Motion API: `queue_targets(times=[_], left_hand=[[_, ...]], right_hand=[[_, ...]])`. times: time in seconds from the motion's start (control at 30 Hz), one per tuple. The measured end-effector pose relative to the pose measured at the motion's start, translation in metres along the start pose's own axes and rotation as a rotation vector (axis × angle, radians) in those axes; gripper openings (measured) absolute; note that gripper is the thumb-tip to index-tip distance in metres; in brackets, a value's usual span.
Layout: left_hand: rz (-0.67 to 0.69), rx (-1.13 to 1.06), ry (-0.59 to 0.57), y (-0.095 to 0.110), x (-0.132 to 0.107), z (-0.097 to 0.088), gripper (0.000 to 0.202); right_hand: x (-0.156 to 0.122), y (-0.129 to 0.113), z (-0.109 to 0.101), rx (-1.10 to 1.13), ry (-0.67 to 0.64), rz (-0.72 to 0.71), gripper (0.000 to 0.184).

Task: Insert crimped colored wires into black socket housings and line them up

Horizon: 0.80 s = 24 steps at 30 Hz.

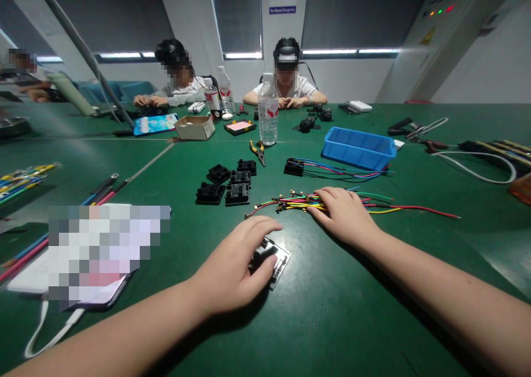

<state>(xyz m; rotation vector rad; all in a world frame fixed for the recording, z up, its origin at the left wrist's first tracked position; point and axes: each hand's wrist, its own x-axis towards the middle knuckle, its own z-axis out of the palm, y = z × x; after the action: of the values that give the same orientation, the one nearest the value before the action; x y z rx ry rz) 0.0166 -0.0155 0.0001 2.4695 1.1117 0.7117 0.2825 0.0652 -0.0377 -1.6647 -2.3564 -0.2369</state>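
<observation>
My left hand (240, 261) is closed around a black plastic housing (281, 260) near the middle of the green table, thumb on the near side and fingers over the top. Part of the housing is hidden by the hand. My right hand (346, 214) lies over a bundle of coloured wires (296, 203) with metal terminals at their left ends, its thumb and fingers apart and touching the wires. Several more black housings (238, 193) sit beyond my left hand. One black housing (293, 167) farther right has blue, red and dark wires running from it.
Yellow-handled pliers (258, 153) and a water bottle (268, 114) stand beyond the housings. A blue bin (359, 148) is at the right, a small cardboard box (194, 127) at the back left. A phone-like device (112, 294) with a white cable lies left. Two people sit opposite.
</observation>
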Motion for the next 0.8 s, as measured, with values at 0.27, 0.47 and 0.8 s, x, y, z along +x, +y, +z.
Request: queue_targets(times=[0.27, 0.47, 0.8], left_hand=[[-0.138, -0.032, -0.076, -0.008, 0.004, -0.001, 0.052], [-0.145, -0.025, -0.201, -0.011, 0.008, 0.001, 0.045], [-0.056, -0.015, -0.263, -0.014, 0.009, -0.001, 0.037]], right_hand=[[-0.001, -0.003, -0.003, 0.012, -0.017, 0.018, 0.048], [-0.002, -0.004, -0.004, 0.031, -0.015, 0.022, 0.046], [-0.001, -0.002, -0.002, 0.061, -0.016, 0.005, 0.041]])
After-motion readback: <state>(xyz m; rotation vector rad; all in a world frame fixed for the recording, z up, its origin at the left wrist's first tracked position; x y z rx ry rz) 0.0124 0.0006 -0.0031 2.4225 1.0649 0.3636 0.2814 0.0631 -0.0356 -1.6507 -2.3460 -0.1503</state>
